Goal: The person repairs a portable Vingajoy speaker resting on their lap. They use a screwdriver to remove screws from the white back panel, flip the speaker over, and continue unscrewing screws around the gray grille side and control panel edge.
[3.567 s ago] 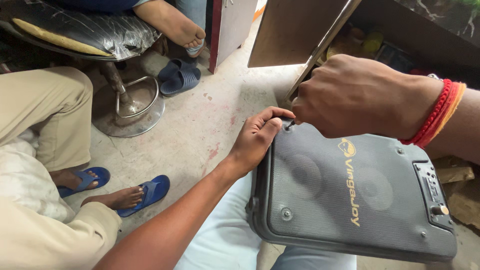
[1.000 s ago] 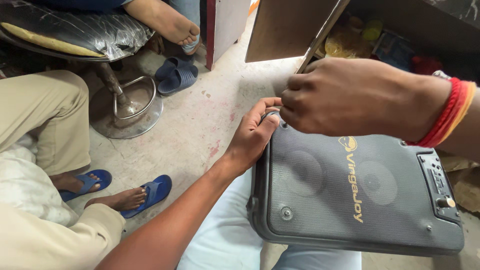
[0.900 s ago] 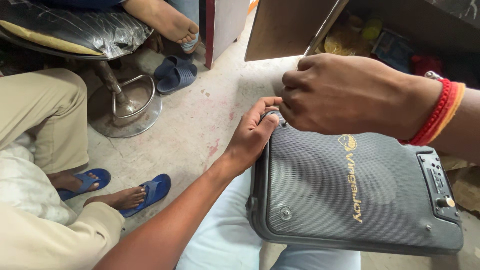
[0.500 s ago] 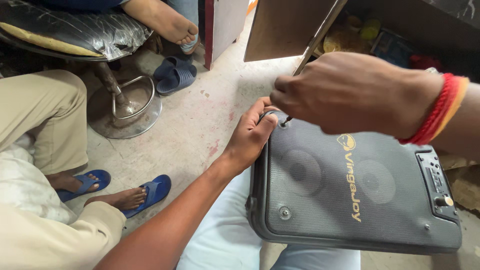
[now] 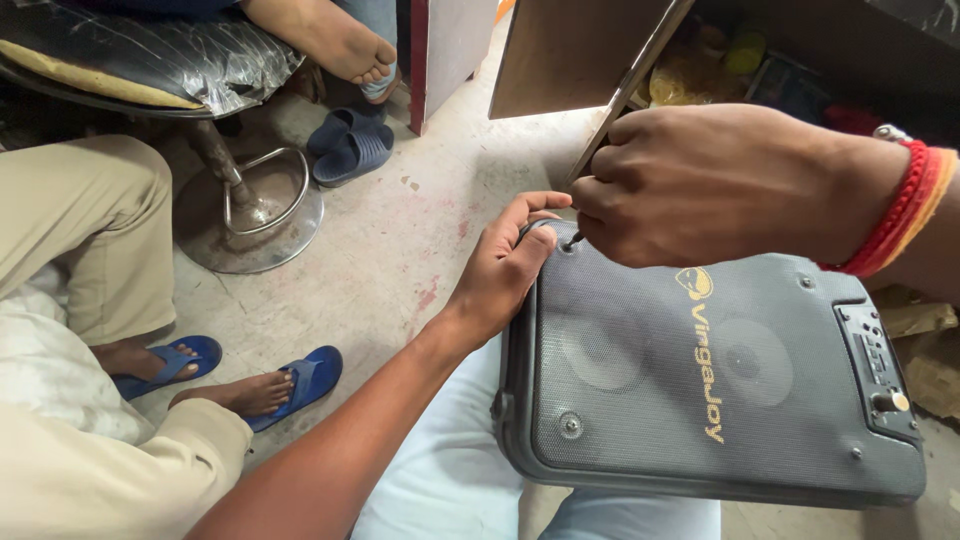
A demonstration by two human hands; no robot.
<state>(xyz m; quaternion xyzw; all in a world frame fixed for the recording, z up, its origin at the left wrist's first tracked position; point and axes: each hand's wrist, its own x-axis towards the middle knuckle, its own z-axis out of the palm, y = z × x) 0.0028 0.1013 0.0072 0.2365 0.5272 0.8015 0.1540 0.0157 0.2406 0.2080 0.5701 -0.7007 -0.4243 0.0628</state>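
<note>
Two blue sandals point(image 5: 235, 375) are worn by a seated person at the left, near a chair base point(image 5: 250, 210) on the floor. Further right, the left hand point(image 5: 505, 265) is curled against the top corner of a dark grey speaker point(image 5: 700, 370), which is rested on the lap. Above that corner, a screwdriver point(image 5: 572, 240) is gripped in the closed right hand point(image 5: 720, 185), its tip set at the corner screw.

Stained concrete floor point(image 5: 400, 260) bears chair base point(image 5: 250, 215) and blue slippers point(image 5: 352, 150).
</note>
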